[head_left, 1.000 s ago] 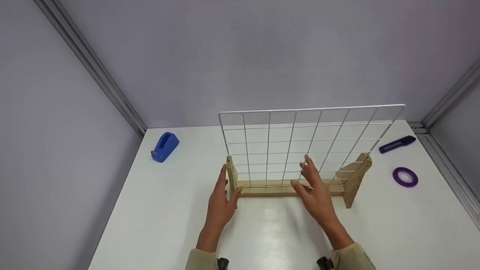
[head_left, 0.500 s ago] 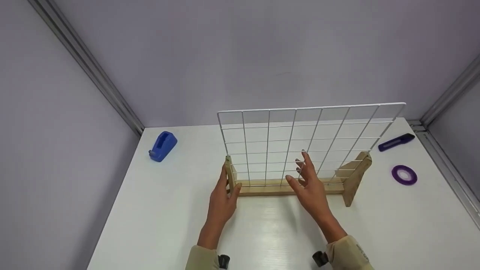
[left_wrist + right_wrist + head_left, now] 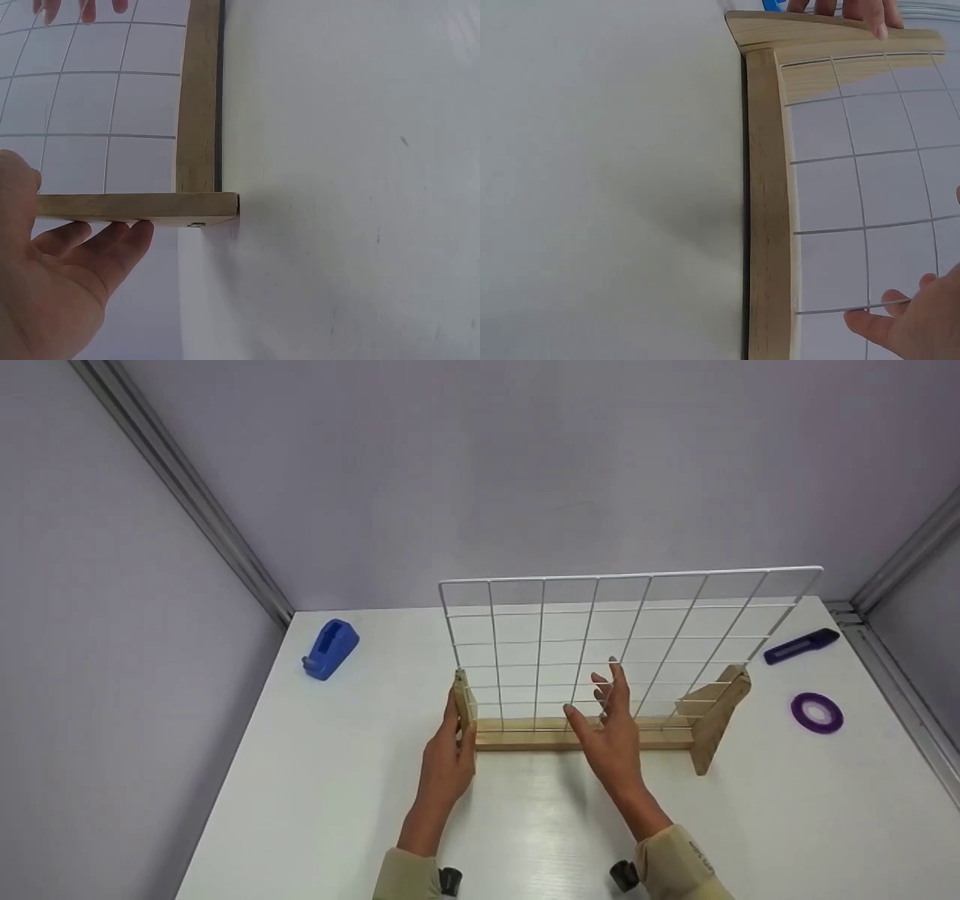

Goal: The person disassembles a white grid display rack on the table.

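Head view, centre of frame: white wire grid panel [image 3: 600, 649] stands upright in a wooden stand [image 3: 559, 736] on the white table [image 3: 315, 780]. The stand has a long base bar across the middle of the frame and an upright end piece at each side; the right end piece sits at centre right.

Left hand [image 3: 444, 765], lower centre: fingers straight, laid flat against the outer face of the stand's left end piece, thumb on the near edge. Grip is loose and flat, not curled round the wood. Left wrist view confirms: fingertips [image 3: 112, 232] touch the underside of the end piece [image 3: 135, 208], palm open.

Right hand [image 3: 611, 731], just right of centre: fingers spread and extended toward the grid's lower rows, in front of the base bar. Holds nothing. Right wrist view, lower right corner: one fingertip [image 3: 866, 322] touches a wire of the grid [image 3: 870, 225]; whether the other fingers touch it cannot be told.

Other items on the table: blue tape dispenser [image 3: 330, 649] at left, well apart from the stand; purple tape roll [image 3: 816, 712] at right; dark blue cutter-like tool [image 3: 799, 646] above it, near the right end of the grid.
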Demonstrator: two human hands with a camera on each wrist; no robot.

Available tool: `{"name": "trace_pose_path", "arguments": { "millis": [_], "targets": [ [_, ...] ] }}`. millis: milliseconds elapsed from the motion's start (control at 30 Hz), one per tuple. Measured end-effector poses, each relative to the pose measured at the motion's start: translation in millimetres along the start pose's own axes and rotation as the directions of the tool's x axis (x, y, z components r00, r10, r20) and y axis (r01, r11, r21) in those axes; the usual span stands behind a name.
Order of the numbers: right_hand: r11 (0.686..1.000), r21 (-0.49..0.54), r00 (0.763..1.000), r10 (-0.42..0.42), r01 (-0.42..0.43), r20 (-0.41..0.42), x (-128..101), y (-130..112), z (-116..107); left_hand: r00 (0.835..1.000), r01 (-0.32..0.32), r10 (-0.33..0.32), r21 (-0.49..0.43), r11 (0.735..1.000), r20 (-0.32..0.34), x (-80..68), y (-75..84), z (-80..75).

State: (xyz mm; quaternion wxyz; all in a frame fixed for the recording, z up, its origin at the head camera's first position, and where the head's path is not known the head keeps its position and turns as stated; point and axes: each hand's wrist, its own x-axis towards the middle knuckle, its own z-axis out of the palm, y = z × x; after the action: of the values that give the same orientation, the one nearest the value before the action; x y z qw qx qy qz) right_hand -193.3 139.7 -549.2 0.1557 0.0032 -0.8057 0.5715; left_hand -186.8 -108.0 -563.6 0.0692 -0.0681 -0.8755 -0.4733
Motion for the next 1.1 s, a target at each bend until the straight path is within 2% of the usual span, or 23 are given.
{"name": "trace_pose_path", "arguments": {
  "millis": [167, 367, 567, 700, 833, 1100],
  "targets": [
    [0.999, -0.028, 0.996, -0.022, 0.020, -0.084, -0.2, 3.5, 10.8, 0.999, -0.033, 0.033, 0.016, 0.999, -0.011, -0.7, -1.7, 1.2],
    [0.999, -0.040, 0.985, -0.038, 0.031, -0.170, 2.0, 8.0, 20.2, 0.999, -0.035, 0.035, 0.017, 0.999, -0.004, 0.5, -3.3, 3.3],
    [0.998, -0.026, 0.969, -0.054, 0.049, -0.240, 4.8, 7.1, 27.9, 0.999, -0.023, 0.025, 0.052, 0.998, -0.040, 1.2, -2.3, 5.5],
    [0.998, -0.034, 0.956, -0.058, 0.050, -0.288, 6.0, 6.2, 30.3, 0.998, -0.038, 0.042, 0.075, 0.996, -0.055, 1.6, -2.0, 7.7],
    [0.999, -0.023, 0.951, -0.053, 0.048, -0.305, 6.9, 5.6, 31.0, 0.995, -0.063, 0.069, 0.077, 0.995, -0.074, 1.6, -1.5, 8.1],
    [0.999, -0.006, 0.950, -0.040, 0.040, -0.310, 6.8, 3.5, 32.6, 0.995, -0.060, 0.065, 0.075, 0.995, -0.070, 0.6, -3.4, 5.7]
  ]
}}
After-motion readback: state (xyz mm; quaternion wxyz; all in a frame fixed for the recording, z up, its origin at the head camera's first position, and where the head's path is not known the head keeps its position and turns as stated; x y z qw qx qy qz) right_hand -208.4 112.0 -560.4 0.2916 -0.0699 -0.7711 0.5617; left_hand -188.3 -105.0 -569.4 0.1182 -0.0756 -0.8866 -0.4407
